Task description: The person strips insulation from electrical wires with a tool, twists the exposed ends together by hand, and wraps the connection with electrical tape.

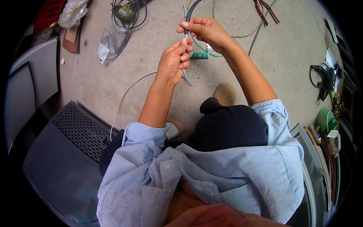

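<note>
In front of me my right hand (207, 31) pinches a black tube-like cable or sleeve (193, 8) that curves up out of the top of the picture. Just below it, my left hand (173, 60) is closed round a thin grey cable (186, 76), whose lower part hangs out beneath my fingers. The grey cable meets the black piece between my two hands; whether it runs inside it I cannot tell. Behind my left fingers a small green box or roll (199, 55) lies on the floor.
Green and red wire (245, 36) loops over the concrete floor (102, 85). A coiled cable (123, 34) lies at the far left, brown-red cables (266, 10) at the far right. A dark perforated plastic chair (64, 166) stands at my left, a black power tool (326, 77) at right.
</note>
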